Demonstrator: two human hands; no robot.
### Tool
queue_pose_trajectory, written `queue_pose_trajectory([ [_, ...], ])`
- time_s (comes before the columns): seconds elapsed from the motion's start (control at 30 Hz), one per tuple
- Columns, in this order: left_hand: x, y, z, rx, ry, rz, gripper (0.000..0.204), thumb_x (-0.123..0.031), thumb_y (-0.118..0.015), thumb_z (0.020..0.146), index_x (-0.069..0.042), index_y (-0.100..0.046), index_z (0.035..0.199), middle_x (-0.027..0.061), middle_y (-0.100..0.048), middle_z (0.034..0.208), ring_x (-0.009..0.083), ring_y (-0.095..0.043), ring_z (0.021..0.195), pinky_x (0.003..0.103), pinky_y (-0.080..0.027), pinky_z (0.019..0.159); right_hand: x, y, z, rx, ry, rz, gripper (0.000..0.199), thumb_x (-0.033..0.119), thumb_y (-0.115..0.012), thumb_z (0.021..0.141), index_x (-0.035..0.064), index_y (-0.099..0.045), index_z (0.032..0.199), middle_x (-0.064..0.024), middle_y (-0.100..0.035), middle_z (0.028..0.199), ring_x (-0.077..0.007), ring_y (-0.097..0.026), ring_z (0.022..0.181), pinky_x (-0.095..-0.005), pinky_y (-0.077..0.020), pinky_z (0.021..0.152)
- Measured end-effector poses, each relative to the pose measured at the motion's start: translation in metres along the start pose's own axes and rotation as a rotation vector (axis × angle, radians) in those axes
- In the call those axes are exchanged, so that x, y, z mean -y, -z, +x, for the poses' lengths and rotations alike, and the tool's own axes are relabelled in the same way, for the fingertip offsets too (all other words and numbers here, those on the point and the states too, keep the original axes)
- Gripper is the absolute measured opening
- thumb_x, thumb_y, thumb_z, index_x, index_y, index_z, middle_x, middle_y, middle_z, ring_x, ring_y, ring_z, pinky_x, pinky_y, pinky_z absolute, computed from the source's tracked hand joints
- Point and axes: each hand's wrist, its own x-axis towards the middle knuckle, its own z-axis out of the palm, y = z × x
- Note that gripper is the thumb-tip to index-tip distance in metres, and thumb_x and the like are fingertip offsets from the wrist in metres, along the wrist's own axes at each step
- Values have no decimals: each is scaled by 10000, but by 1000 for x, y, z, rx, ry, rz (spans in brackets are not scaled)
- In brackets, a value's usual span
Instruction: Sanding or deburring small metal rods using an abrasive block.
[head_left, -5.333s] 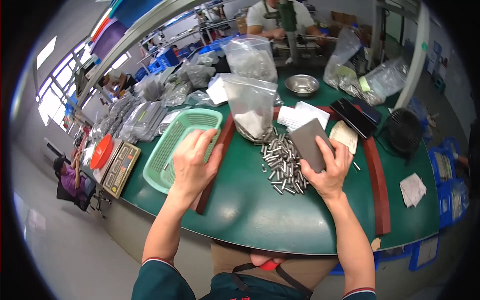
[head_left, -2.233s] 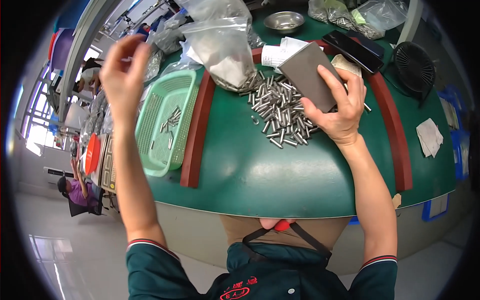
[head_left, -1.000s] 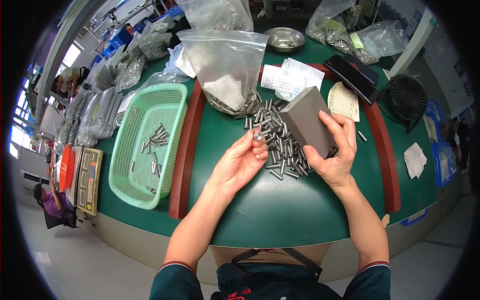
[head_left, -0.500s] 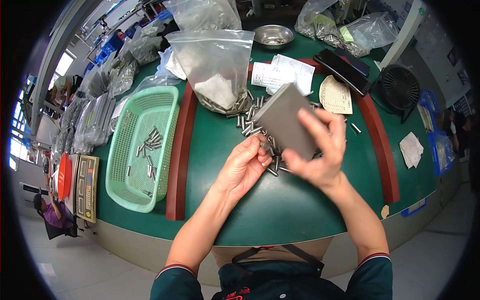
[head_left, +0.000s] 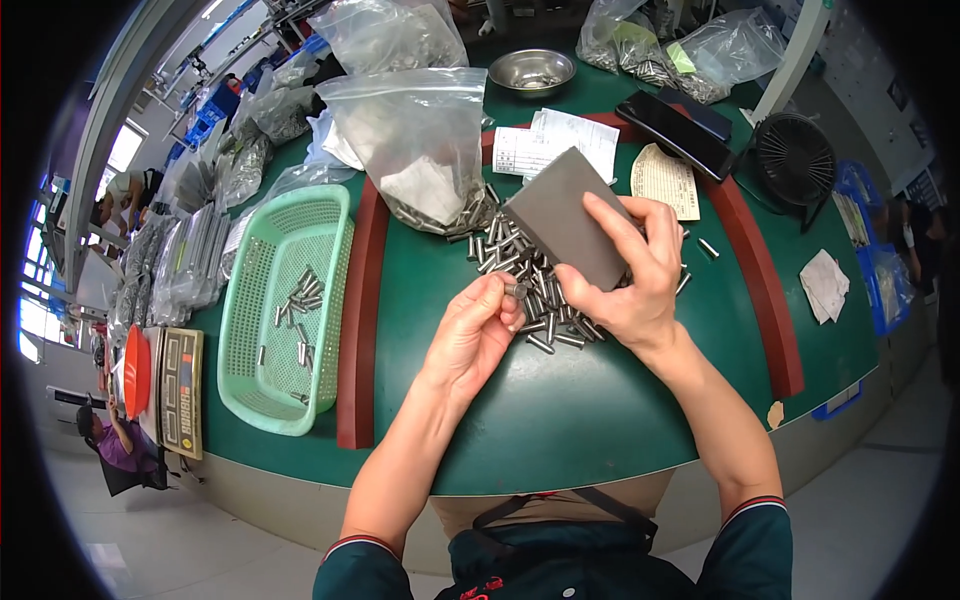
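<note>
At the centre of the frame, the left hand [head_left: 470, 335] is pinched shut on a single metal pin [head_left: 516, 291], thumb and forefinger holding it end-up right at the edge of the pile of pins [head_left: 530, 285]. Just to its right, the right hand [head_left: 630, 275] is clamped around a grey block [head_left: 568, 228], fingers wrapped over the top edge, thumb underneath, with the block tilted on a slant above the heap.

By the look of it, this is the inspection step: one pin picked out and held up beside the block. The next move seems to call for a steady pinch and a clean carry to the left, without dropping the pin back into the heap.

Both forearms come up from the bottom edge, the left one angled up and to the right, the right one angled up and to the left, so the hands meet over the green table [head_left: 560, 420].

Moving outward: a green basket [head_left: 285, 300] at centre left already holds a scatter of pins. A red-brown strip [head_left: 360, 320] runs between basket and heap. Above the pile sits a clear plastic bag [head_left: 420, 150] of more pins, with paper slips [head_left: 555, 145] beside it. A steel bowl [head_left: 532, 70] sits at the top, and a small black fan [head_left: 795, 160] at the upper right.
</note>
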Motion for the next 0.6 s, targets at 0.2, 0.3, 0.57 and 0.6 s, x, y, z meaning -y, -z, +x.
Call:
queue_pose_trajectory([
  [0.2,7,6,-2,-227,-48,44,282,-191,-632,898,-29,-564,1118,90,-612,1051,185,-600,935,313,-500,855,12,1,-7,112,189,162,598,372,-773,567,136,-670,1107,-97,-584,992,-246,-545,832,-398,-378,775],
  [0.3,5,12,-4,63,9,-108,181,-212,-616,918,-45,-591,981,36,-575,800,121,-498,718,264,-420,658,2,-1,-6,-15,105,38,620,367,-779,546,119,-666,1103,-100,-579,965,-249,-538,806,-414,-387,737],
  [0.57,3,11,-1,543,21,-295,318,-176,-634,895,-12,-556,1156,104,-600,1134,200,-597,1023,339,-473,945,4,0,0,-26,57,-14,626,296,-783,529,83,-660,1104,-112,-579,974,-259,-534,809,-388,-387,719],
  [0.6,5,10,-5,169,-43,-127,303,-196,-626,900,-24,-565,1142,93,-605,1113,193,-597,1013,333,-480,934,8,4,-5,4,138,89,634,313,-784,535,91,-658,1115,-105,-587,991,-251,-541,817,-384,-391,738],
])
